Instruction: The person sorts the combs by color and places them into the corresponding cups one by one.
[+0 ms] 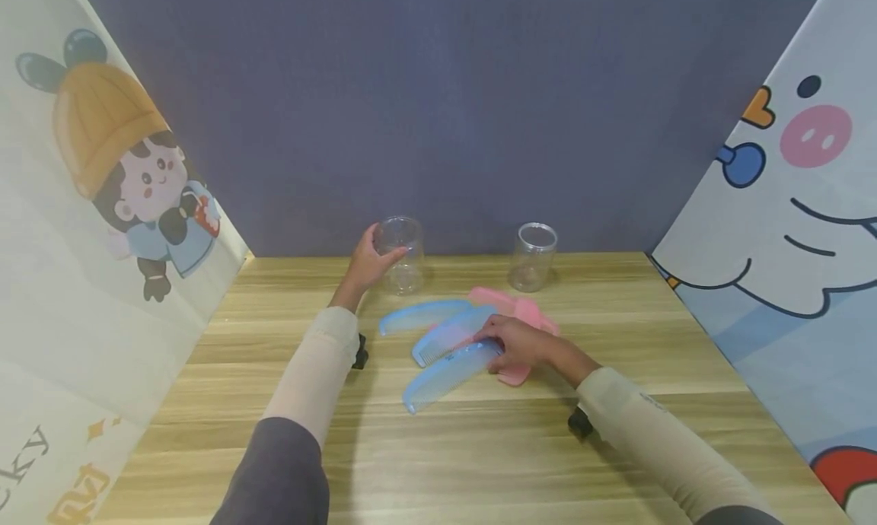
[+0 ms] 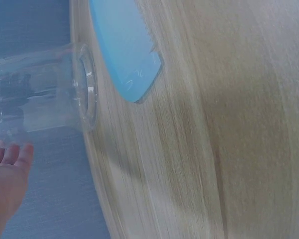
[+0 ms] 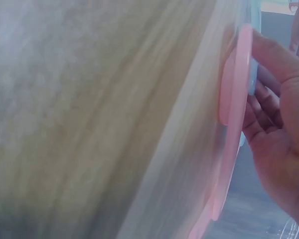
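Pinching a blue comb narrowly with your right hand, you curl your left hand wide round a clear jar.

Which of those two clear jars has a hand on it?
The left clear jar: the left hand holds it, while the right clear jar stands untouched.

Note clear, smooth, glossy, plastic-looking walls in the left jar and right jar. Compare translucent, shiny plastic in the blue combs with smooth, more opaque plastic in the pink pieces. Contrast the grained wood look of the counter with the matt, cloth-like backdrop and cloth sleeves.
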`<state>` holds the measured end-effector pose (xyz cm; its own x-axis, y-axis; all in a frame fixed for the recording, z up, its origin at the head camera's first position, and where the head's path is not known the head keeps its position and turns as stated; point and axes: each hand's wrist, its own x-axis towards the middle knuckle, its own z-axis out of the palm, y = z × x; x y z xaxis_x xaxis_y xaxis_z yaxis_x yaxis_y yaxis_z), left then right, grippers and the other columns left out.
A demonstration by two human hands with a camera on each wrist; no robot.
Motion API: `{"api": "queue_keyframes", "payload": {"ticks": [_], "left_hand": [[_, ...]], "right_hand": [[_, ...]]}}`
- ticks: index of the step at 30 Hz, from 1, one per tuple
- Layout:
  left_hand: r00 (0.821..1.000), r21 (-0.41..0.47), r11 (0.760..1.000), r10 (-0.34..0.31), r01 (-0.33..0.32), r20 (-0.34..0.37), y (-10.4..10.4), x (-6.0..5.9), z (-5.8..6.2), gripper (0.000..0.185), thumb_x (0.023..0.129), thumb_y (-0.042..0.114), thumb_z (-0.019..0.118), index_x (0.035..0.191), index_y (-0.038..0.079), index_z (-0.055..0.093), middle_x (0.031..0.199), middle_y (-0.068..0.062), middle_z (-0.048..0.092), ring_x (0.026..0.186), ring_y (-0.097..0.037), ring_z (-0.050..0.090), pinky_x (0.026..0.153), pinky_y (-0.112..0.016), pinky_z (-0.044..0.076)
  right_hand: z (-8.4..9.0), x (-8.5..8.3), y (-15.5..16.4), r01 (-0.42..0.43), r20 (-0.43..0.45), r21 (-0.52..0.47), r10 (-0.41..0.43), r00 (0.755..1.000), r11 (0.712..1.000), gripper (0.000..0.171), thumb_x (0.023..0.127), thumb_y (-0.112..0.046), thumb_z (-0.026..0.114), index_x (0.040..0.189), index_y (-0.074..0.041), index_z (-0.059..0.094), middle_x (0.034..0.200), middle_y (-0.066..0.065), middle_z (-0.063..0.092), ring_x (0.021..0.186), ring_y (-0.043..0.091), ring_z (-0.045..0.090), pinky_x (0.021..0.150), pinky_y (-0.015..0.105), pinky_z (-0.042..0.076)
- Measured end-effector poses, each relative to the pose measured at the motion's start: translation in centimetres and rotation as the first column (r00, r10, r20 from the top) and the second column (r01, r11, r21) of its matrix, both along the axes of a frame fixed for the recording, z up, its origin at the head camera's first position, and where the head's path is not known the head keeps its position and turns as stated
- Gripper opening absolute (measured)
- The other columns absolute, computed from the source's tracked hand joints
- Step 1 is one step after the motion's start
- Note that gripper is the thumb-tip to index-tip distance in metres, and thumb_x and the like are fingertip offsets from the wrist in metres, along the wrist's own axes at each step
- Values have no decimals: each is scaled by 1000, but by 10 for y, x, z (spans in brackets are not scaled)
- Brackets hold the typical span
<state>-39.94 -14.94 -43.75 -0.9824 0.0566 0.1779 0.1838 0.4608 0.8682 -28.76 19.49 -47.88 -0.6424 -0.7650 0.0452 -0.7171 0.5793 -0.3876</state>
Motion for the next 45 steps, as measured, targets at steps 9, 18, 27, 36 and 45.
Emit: {"api": "queue_keyframes", "payload": {"ticks": [9,18,27,36,45], "left_hand": [[1000,8,1000,-8,8,15,0,1,0,104,88,51,77,162,8,18,164,-19,32,150,-38,34,125,-52,32],[1000,13,1000,0,0,3,1,0,-2,101,89,47,77,161,7,20,163,-21,34,149,-39,36,124,-52,33],[1000,2,1000,3,-3,7,0,1,-2,103,88,50,77,162,8,19,164,-20,33,150,-38,36,125,-52,32],[1000,-14,1000,-1,1,4,1,-1,-2,104,87,53,76,162,8,20,165,-18,33,150,-37,37,124,-51,33],[1000,-17,1000,7,-7,0,1,2,0,101,88,50,76,161,8,21,163,-18,36,147,-38,41,123,-51,36]], "right_hand": [[4,-6,1,10,-14,-58,-10,1000,998,53,75,-24,89,123,-11,73,108,-2,69,90,7,57,78,21,52],[13,-11,3,-1,-12,-106,0,1000,994,49,76,-25,90,120,-8,75,99,0,73,77,3,55,65,16,49],[23,-16,9,16,-79,-138,-27,997,990,45,76,-30,90,115,-12,78,100,0,77,77,4,57,64,18,49],[37,-19,17,172,32,-204,-169,985,964,46,76,-24,89,118,-11,77,104,2,76,78,7,58,64,20,50],[55,-30,26,322,158,-288,-287,945,902,46,78,-27,90,120,-13,76,90,1,73,71,11,54,60,20,48]]}}
